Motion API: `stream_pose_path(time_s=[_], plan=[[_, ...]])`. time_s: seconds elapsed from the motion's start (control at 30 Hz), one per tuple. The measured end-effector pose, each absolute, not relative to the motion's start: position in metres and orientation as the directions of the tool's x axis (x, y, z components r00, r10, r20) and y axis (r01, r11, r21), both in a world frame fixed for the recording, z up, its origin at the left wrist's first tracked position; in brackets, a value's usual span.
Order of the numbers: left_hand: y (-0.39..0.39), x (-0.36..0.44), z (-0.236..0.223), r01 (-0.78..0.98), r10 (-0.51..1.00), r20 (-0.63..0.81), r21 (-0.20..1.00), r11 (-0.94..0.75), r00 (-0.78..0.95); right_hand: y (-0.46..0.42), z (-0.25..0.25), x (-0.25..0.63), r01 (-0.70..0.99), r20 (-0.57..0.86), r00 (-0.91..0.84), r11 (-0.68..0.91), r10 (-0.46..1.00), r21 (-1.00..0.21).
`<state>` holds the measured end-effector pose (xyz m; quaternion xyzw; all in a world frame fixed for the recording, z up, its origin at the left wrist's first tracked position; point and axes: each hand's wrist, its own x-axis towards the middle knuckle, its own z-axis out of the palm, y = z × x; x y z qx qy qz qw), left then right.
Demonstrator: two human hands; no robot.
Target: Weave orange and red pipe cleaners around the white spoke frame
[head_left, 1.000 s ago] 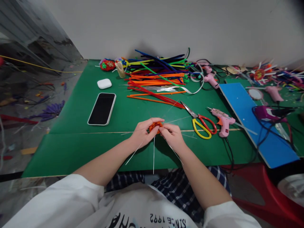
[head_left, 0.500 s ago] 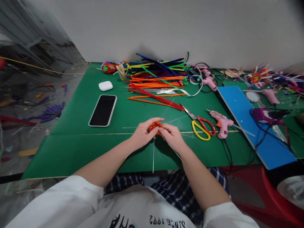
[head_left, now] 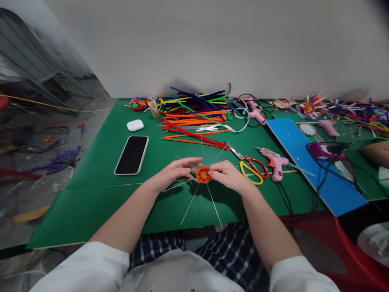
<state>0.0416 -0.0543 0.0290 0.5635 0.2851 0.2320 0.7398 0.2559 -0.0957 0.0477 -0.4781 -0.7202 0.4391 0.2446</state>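
Right hand (head_left: 226, 174) pinches the upward-facing ring (head_left: 199, 176) at three o'clock, its wires (head_left: 191, 203) pointing to five and seven; left hand (head_left: 177, 170) is loosely spread at nine.

Had open passage over the green table (head_left: 88, 207) between the left hand (head_left: 179, 168) and the phone (head_left: 131, 155), and along the outer side of the left forearm (head_left: 129, 219). Met thin wires (head_left: 214, 205) spreading all round the orange ring (head_left: 200, 178). Was hemmed in past the right hand (head_left: 226, 174) by scissors (head_left: 241, 157), then a pink glue gun (head_left: 277, 161) with its trailing cord (head_left: 285, 194), then a blue board (head_left: 304, 152). Ran up against heaped pipe cleaners (head_left: 194, 116) at the back.
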Motion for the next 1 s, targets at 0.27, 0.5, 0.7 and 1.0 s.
stream_pose_path(time_s=[0.27, 0.5, 0.7, 1.0], plan=[[-0.064, 0.052, 0.030, 0.107, 0.698, -0.214, 0.975, 0.194, 0.683, -0.082, 0.046, 0.257, 0.496, -0.186, -0.523, 0.120, 0.831, -0.860], [-0.072, 0.063, 0.026, 0.220, 0.810, -0.251, 0.963, 0.155, 0.530, -0.081, 0.039, 0.255, 0.388, -0.186, -0.566, 0.061, 0.803, -0.920], [-0.072, 0.063, 0.018, 0.194, 0.882, -0.162, 0.978, 0.082, 0.442, -0.081, 0.029, 0.263, 0.206, -0.165, -0.433, -0.081, 0.886, -0.975], [-0.078, 0.067, 0.019, 0.278, 0.842, -0.167, 0.960, 0.021, 0.513, -0.085, 0.030, 0.259, 0.317, -0.225, -0.547, -0.049, 0.807, -0.947]])
